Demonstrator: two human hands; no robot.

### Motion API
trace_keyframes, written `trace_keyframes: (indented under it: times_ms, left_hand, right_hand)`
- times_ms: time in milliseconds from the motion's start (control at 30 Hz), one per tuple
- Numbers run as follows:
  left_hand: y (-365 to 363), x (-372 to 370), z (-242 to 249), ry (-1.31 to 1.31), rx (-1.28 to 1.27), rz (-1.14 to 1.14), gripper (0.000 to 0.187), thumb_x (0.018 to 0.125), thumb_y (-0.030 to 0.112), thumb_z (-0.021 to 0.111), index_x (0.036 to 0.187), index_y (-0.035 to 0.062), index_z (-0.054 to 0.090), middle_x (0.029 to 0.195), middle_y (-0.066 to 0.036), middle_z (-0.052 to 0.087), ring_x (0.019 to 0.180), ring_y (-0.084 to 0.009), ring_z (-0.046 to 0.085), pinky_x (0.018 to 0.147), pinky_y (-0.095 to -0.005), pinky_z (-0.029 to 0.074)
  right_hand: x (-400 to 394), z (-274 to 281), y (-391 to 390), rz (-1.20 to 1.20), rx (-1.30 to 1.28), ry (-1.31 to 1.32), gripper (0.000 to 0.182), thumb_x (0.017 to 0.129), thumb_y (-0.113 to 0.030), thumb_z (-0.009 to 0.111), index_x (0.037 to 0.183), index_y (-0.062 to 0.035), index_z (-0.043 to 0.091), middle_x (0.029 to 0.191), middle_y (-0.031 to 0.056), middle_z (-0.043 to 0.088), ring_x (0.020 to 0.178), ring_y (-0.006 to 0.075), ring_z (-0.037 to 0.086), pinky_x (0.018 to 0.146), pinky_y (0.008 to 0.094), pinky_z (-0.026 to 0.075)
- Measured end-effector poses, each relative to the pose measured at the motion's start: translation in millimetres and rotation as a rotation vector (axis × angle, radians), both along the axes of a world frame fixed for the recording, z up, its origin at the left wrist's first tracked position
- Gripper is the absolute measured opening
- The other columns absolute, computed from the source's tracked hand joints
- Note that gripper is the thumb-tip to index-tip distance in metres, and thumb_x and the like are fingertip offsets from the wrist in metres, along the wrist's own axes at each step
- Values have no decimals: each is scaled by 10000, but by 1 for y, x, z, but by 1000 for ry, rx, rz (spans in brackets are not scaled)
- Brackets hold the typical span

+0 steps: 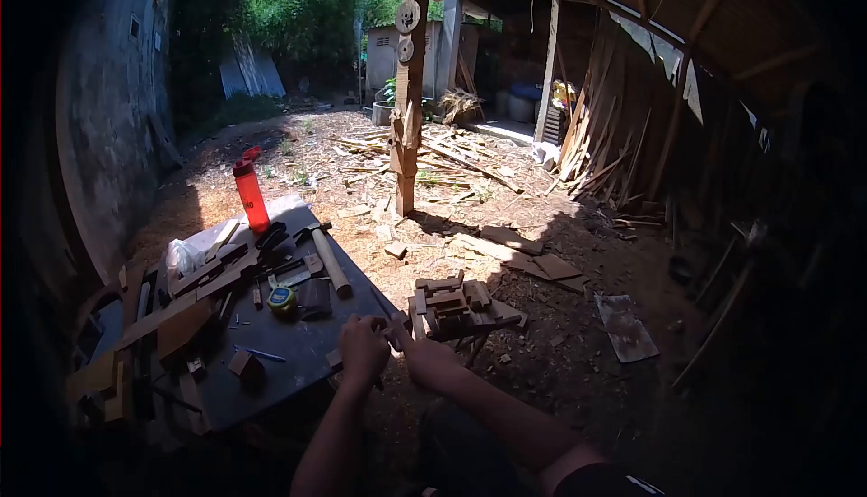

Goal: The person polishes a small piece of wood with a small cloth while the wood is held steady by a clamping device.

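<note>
My left hand (364,351) is closed near the right edge of the dark table (312,345). Just beside it my right hand (430,362) is also closed, and the two nearly meet. A thin dark strip (383,301) sticks up between them, and a small pale brown piece shows at the fingers. What each hand grips is mostly hidden by the fingers. To the left on the table lie a yellow-green tape measure (282,299), a blue pen (262,353) and a small wooden block (246,366). A thick pale wooden rod (330,263) lies farther back.
A red bottle (252,197) stands at the table's far end, near boards and a plastic bag (183,257). Right of my hands, a small stand holds stacked wood pieces (450,304). A wooden post (408,109) rises ahead; scrap planks (470,163) litter the ground.
</note>
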State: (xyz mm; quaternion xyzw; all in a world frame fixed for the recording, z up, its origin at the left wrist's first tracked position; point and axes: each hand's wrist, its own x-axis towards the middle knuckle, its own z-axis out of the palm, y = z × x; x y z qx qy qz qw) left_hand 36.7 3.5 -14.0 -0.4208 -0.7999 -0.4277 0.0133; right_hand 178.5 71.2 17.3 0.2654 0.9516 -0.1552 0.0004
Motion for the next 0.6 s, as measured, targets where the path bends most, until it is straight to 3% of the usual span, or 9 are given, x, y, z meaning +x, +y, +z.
trace_keyframes:
  times_ms: [67, 333, 467, 600]
  left_hand:
    - [3, 0, -1, 6, 22, -21, 181, 812, 99, 722, 984, 73, 770, 991, -171, 646, 975, -371, 628, 868, -465, 501]
    - [-2, 4, 3, -4, 24, 13, 164, 802, 61, 714, 958, 60, 763, 993, -177, 647, 968, -378, 628, 861, -469, 499]
    - [-2, 0, 1, 55, 45, -32, 151, 816, 75, 719, 957, 49, 764, 982, -186, 651, 943, -384, 640, 848, -473, 505]
    - [-5, 4, 5, -21, 57, -42, 149, 819, 79, 721, 960, 49, 761, 993, -192, 643, 960, -389, 628, 852, -475, 500]
  right_hand:
    - [-30, -26, 16, -58, 45, 130, 875, 905, -60, 528, 1617, -137, 27, 908, 247, 704, 823, 414, 708, 695, 535, 551]
    - [52, -10, -25, -94, -85, -80, 906, 940, -79, 494, 1625, -164, -92, 928, 272, 704, 834, 402, 720, 668, 533, 560]
    - [-2, -14, -1, -59, 0, 60, 866, 912, -23, 527, 1617, -95, 29, 877, 226, 703, 808, 390, 709, 671, 514, 555]
    - [23, -24, -17, -90, -18, 116, 887, 920, -82, 560, 1621, -124, 18, 860, 253, 694, 797, 423, 704, 665, 537, 547]
